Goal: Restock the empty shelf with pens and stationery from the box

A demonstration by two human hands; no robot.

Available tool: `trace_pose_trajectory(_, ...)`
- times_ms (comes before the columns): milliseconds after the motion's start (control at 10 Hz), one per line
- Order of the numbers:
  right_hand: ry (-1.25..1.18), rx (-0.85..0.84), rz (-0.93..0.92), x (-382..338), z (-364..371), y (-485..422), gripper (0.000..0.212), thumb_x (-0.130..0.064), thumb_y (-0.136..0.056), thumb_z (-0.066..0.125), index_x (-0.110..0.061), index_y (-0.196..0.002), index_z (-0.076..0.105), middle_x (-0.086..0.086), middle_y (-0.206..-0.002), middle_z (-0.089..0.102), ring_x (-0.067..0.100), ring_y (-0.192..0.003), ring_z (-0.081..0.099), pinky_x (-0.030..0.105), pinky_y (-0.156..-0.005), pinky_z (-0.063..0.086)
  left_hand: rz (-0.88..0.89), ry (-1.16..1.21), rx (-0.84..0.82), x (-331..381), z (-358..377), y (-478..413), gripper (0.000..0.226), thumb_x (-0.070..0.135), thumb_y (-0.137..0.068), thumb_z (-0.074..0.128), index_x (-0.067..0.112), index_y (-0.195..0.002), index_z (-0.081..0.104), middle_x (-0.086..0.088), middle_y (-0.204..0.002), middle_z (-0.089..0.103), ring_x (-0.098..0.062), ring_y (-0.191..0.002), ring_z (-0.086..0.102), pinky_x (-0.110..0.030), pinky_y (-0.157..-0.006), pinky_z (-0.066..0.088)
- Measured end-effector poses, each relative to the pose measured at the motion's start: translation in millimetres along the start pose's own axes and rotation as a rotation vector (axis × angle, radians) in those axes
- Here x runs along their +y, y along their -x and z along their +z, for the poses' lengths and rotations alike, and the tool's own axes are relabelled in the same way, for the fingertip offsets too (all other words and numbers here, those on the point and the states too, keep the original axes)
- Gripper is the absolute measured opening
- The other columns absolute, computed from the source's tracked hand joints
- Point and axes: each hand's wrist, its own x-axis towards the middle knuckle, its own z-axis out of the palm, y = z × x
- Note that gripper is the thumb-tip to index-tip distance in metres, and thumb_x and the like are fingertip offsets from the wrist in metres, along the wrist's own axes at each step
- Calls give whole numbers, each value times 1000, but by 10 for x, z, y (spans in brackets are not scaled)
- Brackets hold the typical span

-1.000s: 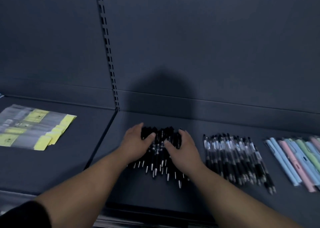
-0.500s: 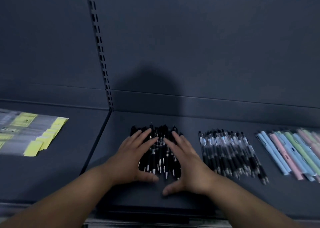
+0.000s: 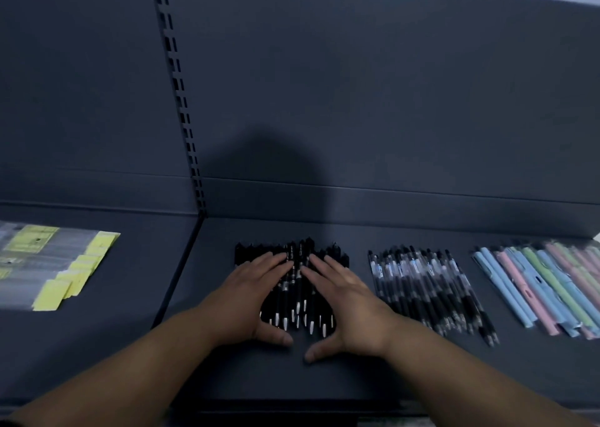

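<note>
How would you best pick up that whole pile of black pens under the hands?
Probably across the middle of the black pens, with the left hand and right hand squeezing inward from either side. The pens lie parallel, front to back, so a sideways squeeze should bundle them.

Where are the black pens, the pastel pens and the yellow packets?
black pens (image 3: 296, 296): head view, middle barrels
pastel pens (image 3: 532, 283): head view, middle of the row
yellow packets (image 3: 100, 241): head view, a yellow label

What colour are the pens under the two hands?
The pens are black with pale silvery tips at their near ends; head view shows it best.
</note>
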Motion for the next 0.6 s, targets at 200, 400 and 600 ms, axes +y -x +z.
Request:
trace_pose_trajectory(200, -85, 26, -16, 16, 9, -12, 118, -83, -54, 62, -46, -150, 4, -28, -156, -10, -6, -140, -20, 26, -116, -2, 42, -20, 15, -2, 41, 49, 112, 92, -50, 47, 57, -134, -17, 34, -142, -31, 8, -131, -35, -28, -111, -18)
trace_pose_trajectory(400, -116, 90, 22, -79, 35, 16, 93, -65, -78, 62, -34, -152, 16, -17, -160, 3, 4, -147, -6, 30, -121, 8, -7, -11, 41, 39, 37, 54, 104, 77, -67, 58, 40, -150, 8, 21, -155, -10, -3, -141, -16, -33, -117, -4)
trace_pose_trajectory(600, -169, 246, 196, -256, -96, 89, 72, -49, -84, 66, -24, -145, 38, -3, -148, 37, 16, -135, 37, 25, -112, 30, -189, 81, 147, 231, -7, 186, 109, 75, -62, 66, 31, -150, 20, 12, -158, 8, -11, -143, 14, -27, -115, 15)
